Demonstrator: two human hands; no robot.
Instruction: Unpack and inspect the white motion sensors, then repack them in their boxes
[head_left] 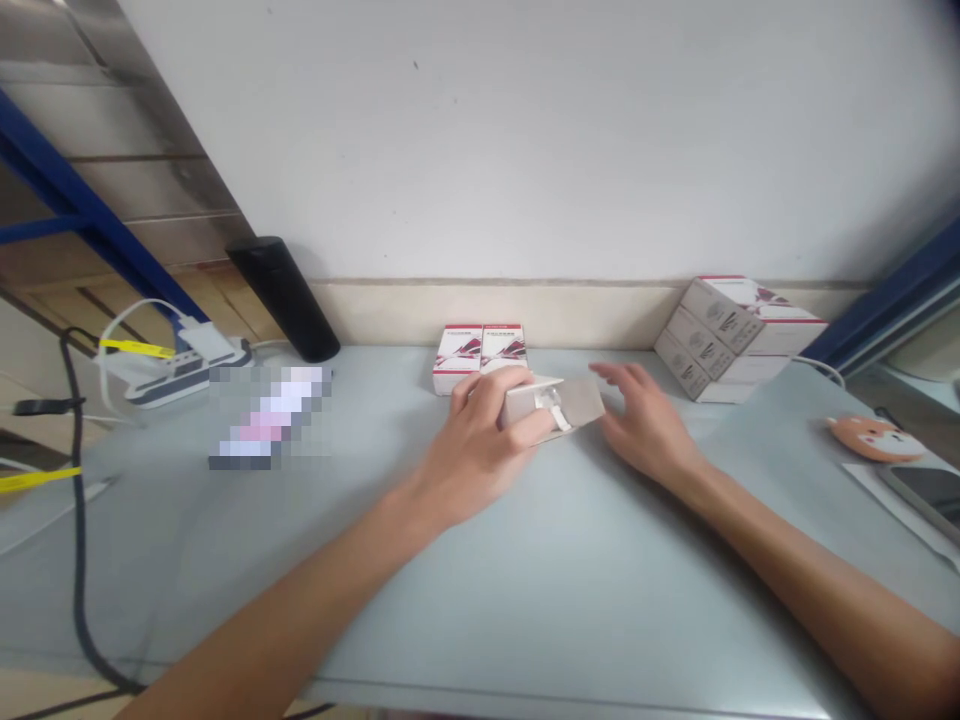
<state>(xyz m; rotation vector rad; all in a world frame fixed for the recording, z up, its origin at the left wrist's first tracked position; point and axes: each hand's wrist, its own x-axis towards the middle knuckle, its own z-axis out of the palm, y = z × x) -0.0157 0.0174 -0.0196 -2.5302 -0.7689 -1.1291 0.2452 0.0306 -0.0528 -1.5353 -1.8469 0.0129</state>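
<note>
My left hand (484, 440) is wrapped round a small cardboard box (581, 402) above the middle of the table. The box lies on its side with its end flap open toward the right. Something white and clear shows inside it, too small to name. My right hand (641, 415) is just right of the flap, its fingers apart and holding nothing; whether a fingertip touches the flap I cannot tell. Behind my left hand, two white and red boxes (459, 350) stand side by side near the wall.
A stack of similar boxes (731, 340) stands at the back right. Farther right are an orange animal-faced object (877, 440) and a grey device (926, 495). On the left are a black cylinder (289, 300), a power strip (187, 370), cables and a blurred-out flat item (270, 420).
</note>
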